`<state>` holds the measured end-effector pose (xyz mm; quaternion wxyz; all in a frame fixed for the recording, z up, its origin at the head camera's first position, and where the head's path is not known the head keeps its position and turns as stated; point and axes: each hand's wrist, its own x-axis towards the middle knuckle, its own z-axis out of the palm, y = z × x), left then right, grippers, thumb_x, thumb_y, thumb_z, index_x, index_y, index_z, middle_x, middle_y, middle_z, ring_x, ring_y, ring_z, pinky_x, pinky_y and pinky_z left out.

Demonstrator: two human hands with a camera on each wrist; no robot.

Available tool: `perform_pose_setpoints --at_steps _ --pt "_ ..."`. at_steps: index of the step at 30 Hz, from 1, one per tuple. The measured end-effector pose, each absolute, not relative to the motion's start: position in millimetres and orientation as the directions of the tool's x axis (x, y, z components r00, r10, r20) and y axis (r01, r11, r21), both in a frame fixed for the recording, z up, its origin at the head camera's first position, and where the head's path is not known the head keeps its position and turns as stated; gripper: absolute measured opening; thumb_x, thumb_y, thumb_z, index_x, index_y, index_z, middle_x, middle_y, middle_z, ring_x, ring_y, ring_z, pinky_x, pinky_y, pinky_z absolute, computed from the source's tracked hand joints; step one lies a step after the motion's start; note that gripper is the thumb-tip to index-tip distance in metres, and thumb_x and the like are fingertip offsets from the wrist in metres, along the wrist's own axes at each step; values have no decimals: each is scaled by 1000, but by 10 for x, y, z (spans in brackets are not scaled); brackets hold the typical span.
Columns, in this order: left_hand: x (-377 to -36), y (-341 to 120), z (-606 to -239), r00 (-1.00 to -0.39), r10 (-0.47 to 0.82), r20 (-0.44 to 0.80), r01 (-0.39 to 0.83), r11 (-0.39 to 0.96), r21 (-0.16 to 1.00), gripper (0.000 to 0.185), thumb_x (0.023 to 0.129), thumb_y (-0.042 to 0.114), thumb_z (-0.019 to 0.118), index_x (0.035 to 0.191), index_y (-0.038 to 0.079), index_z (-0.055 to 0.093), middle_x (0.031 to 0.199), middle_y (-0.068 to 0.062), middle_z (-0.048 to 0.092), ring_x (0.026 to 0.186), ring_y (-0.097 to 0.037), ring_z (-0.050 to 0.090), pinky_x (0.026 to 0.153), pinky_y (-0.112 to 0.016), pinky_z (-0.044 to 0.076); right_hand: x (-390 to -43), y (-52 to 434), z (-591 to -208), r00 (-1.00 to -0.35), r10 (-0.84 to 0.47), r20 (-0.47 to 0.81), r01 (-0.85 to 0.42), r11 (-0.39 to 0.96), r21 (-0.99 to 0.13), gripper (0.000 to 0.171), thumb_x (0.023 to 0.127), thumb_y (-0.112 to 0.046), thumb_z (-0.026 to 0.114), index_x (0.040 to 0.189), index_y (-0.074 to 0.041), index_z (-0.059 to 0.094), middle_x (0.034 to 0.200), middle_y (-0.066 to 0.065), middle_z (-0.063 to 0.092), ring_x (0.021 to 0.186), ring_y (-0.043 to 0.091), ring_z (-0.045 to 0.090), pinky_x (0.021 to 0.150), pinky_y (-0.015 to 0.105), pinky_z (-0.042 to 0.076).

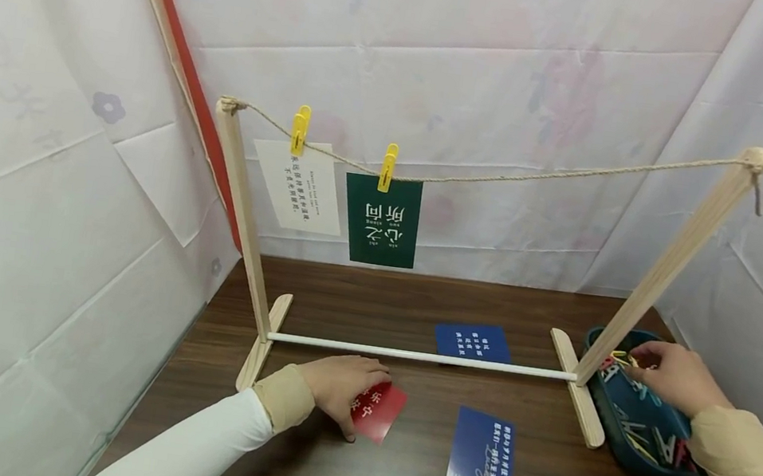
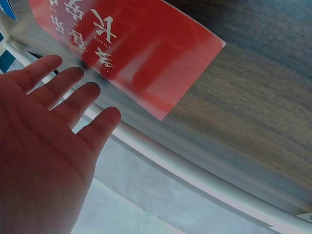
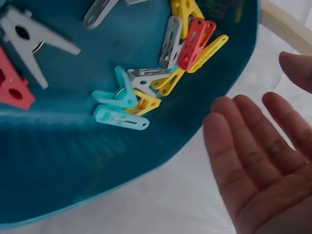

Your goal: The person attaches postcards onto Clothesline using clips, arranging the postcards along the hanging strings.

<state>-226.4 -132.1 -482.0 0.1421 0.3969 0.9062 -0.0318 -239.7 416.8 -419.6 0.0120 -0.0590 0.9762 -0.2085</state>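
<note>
Over the dark wooden table, my left hand (image 1: 338,387) is at the left part of a red card (image 1: 380,412) with white characters. In the left wrist view its fingers (image 2: 80,109) are extended and spread beside the card's edge. My right hand (image 1: 677,379) reaches over a teal basket (image 1: 624,455) on the right. The right wrist view shows its fingers (image 3: 243,141) loosely extended with nothing in them, near the basket's rim. Several plastic clothespins (image 3: 122,100) in turquoise, grey, red and yellow lie inside.
A wooden stand with a white crossbar (image 1: 409,354) carries a rope (image 1: 549,175). Yellow clothespins (image 1: 387,168) hold a white card (image 1: 301,191) and a green card (image 1: 382,230) on it. Two blue cards (image 1: 483,464) lie on the table.
</note>
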Motion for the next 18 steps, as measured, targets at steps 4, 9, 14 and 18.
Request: perform_pose_setpoints --at_steps 4,9,14,18 --pt "-2263 -1318 -4814 -648 706 -285 723 688 58 110 68 53 101 159 13 52 159 -2 58 150 -22 53 126 -34 42 -2450 4208 -4201 -990 -116 -79 -78 925 -373 50 93 -19 79 121 21 65 102 34 72 86 41 71 76 58 61" --pt "-2269 -1312 -4821 -653 712 -257 722 688 72 96 69 46 101 150 17 59 145 3 66 136 -16 61 119 -30 47 -2482 4268 -4247 -987 -81 -139 -31 944 -327 56 92 -23 80 123 21 64 108 38 72 85 42 73 73 58 61" --pt "-2277 -1316 -4839 -652 719 -240 729 682 62 88 69 45 101 145 21 62 135 7 69 125 -11 64 112 -28 51 -2489 4315 -4299 -978 -31 -207 34 953 -302 59 93 -29 82 122 19 64 104 34 72 83 39 71 67 53 59" --pt "-2276 -1315 -4838 -654 721 -228 734 678 39 86 69 46 101 143 24 63 132 8 69 122 -9 65 110 -29 52 -2501 4335 -4364 -968 -26 -250 52 952 -300 38 94 -29 80 98 8 70 80 15 66 73 28 61 63 43 51"
